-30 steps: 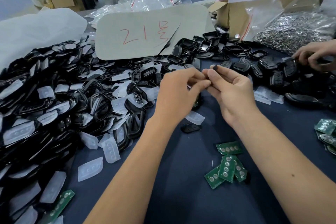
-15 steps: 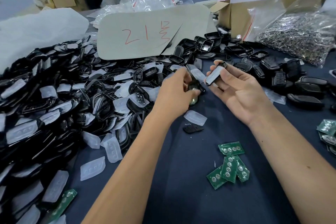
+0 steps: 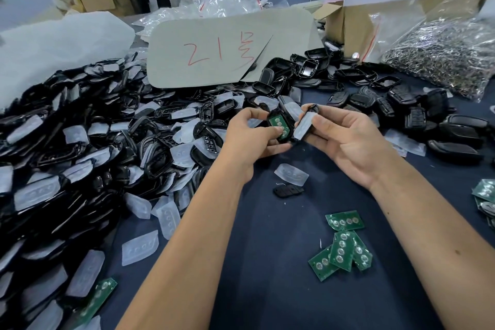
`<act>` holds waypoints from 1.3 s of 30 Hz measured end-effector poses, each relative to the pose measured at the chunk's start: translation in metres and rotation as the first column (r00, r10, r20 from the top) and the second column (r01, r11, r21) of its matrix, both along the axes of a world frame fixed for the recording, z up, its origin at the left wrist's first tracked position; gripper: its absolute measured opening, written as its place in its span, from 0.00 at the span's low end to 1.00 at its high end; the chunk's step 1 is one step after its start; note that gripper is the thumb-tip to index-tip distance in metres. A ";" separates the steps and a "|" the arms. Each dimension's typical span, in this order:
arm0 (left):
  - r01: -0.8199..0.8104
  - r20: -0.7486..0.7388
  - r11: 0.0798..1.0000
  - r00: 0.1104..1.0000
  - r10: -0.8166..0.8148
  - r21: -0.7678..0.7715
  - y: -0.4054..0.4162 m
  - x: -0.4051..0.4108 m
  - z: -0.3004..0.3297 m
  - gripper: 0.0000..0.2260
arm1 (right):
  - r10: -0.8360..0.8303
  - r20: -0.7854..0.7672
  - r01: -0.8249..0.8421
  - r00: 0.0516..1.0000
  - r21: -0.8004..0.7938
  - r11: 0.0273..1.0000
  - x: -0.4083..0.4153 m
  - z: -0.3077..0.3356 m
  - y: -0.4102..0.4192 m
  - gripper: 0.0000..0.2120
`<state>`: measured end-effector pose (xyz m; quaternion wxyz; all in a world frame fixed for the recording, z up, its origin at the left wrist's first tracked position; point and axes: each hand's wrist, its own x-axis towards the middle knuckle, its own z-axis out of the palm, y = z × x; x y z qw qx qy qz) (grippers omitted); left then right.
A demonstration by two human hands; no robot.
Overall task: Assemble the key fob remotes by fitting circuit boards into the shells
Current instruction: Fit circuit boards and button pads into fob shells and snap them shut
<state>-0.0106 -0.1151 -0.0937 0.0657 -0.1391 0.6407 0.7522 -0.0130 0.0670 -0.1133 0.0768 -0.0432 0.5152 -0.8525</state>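
Note:
My left hand (image 3: 249, 139) grips a black shell half (image 3: 280, 127) with a green circuit board seated in it, my thumb pressing on the board. Close to its right, my right hand (image 3: 345, 139) pinches a second black shell half with a translucent button pad (image 3: 304, 126) in it, tilted toward the first. The two halves almost touch above the dark blue table (image 3: 267, 289). Several loose green circuit boards (image 3: 344, 246) lie near my right forearm.
A big heap of black shells and clear pads (image 3: 80, 155) fills the left. Assembled fobs (image 3: 417, 112) lie at right. A loose pad (image 3: 291, 175) and black rubber piece (image 3: 288, 191) sit below my hands. A cardboard sign (image 3: 227, 48), box and bag of metal rings (image 3: 442, 53) stand behind.
My hands parted from a joined grip, then closed in again. The left hand lifted and turned its shell so the green board faces up. Another person's hand at far right has left the view.

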 end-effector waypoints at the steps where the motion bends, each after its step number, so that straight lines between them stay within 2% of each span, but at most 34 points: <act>1: 0.001 -0.007 1.000 1.000 -0.001 0.001 0.000 0.000 0.000 0.13 | -0.001 0.000 0.001 1.000 0.002 1.000 0.001 0.000 0.000 0.15; 7: 0.004 -0.039 1.000 0.999 -0.005 -0.021 0.000 0.000 -0.003 0.13 | -0.017 -0.008 0.017 1.000 0.035 0.999 0.003 0.003 -0.002 0.15; 10: 0.020 -0.076 0.999 0.997 -0.023 -0.040 0.000 0.000 -0.006 0.11 | -0.062 -0.009 0.062 0.998 0.086 0.994 0.002 0.001 -0.003 0.12; 15: 0.019 -0.196 0.984 0.979 -0.055 -0.178 0.005 0.003 -0.011 0.04 | -0.118 -0.038 0.123 0.992 0.170 0.978 0.002 -0.003 -0.005 0.08; 19: -0.012 -0.308 0.911 0.943 -0.126 -0.411 0.014 0.006 -0.011 0.03 | -0.196 -0.023 0.197 0.980 0.184 0.963 0.001 -0.005 -0.008 0.07; 23: -0.066 -0.396 0.827 0.897 -0.196 -0.559 0.018 0.007 -0.011 0.02 | -0.249 -0.014 0.247 0.968 0.201 0.948 0.001 -0.006 -0.010 0.07; 26: -0.060 -0.416 0.788 0.872 -0.257 -0.613 0.018 0.009 -0.010 0.02 | -0.270 -0.028 0.269 0.962 0.226 0.936 0.001 -0.006 -0.011 0.07; 29: -0.008 -0.389 0.770 0.867 -0.312 -0.638 0.017 0.010 -0.010 0.07 | -0.303 -0.069 0.310 0.950 0.273 0.911 0.001 -0.008 -0.012 0.07; 31: -0.031 -0.400 0.747 0.859 -0.320 -0.664 0.016 0.009 -0.010 0.07 | -0.323 -0.099 0.338 0.941 0.315 0.887 0.001 -0.011 -0.013 0.07; 34: -0.061 -0.401 0.716 0.860 -0.315 -0.695 0.014 0.008 -0.010 0.06 | -0.368 -0.152 0.397 0.917 0.425 0.814 0.000 -0.014 -0.011 0.16; 37: -0.020 -0.384 0.737 0.863 -0.329 -0.676 0.013 0.009 -0.009 0.06 | -0.286 -0.226 0.363 0.931 0.513 0.778 -0.001 -0.014 -0.004 0.22; 39: 0.022 -0.360 0.747 0.866 -0.346 -0.665 0.010 0.009 -0.008 0.06 | -0.171 -0.248 0.280 0.953 0.521 0.806 -0.002 -0.012 0.003 0.16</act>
